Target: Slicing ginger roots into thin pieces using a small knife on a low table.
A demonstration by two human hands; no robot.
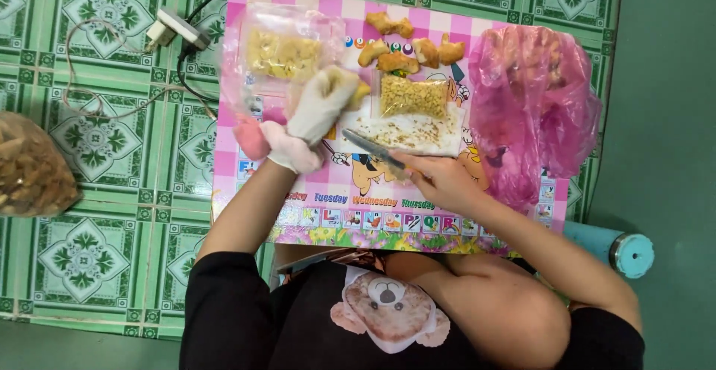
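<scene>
My left hand (pixel 317 109) wears a white glove and is closed on a small golden piece of food (pixel 361 92) over a pink checked low table (pixel 388 213). My right hand (pixel 440 180), bare, grips a knife (pixel 373 149) whose blade points left across the table. Just past the blade lies a white sheet (pixel 418 131) scattered with crumbs. A small clear bag of chopped yellow bits (pixel 414 95) rests on the sheet's far edge. Several whole golden pieces (pixel 406 49) lie beyond it.
A clear bag of pale yellow pieces (pixel 283 53) lies at the table's far left. A pink plastic bag (pixel 533 101) sits at the right. On the green tiled floor are a bag of brown food (pixel 30 165), a plug adapter with cables (pixel 175 30), and a blue cylinder (pixel 619 249).
</scene>
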